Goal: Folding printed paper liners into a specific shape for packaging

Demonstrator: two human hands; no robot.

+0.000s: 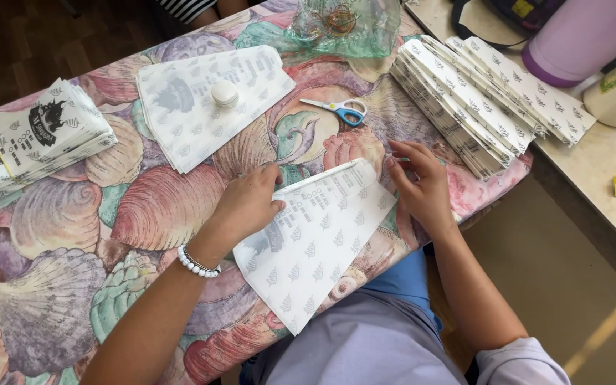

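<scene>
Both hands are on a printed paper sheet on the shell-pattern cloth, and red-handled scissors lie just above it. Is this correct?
Not quite: the head view shows the scissors have blue handles, not red. The rest holds: the left hand and right hand both rest on the printed paper sheet, which lies on the shell-pattern cloth, with the scissors just above it.

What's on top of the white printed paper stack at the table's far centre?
A small round cream-coloured object sits on the white printed paper stack. Nothing else rests on it. The shell-patterned tablecloth beneath is covered there.
</scene>
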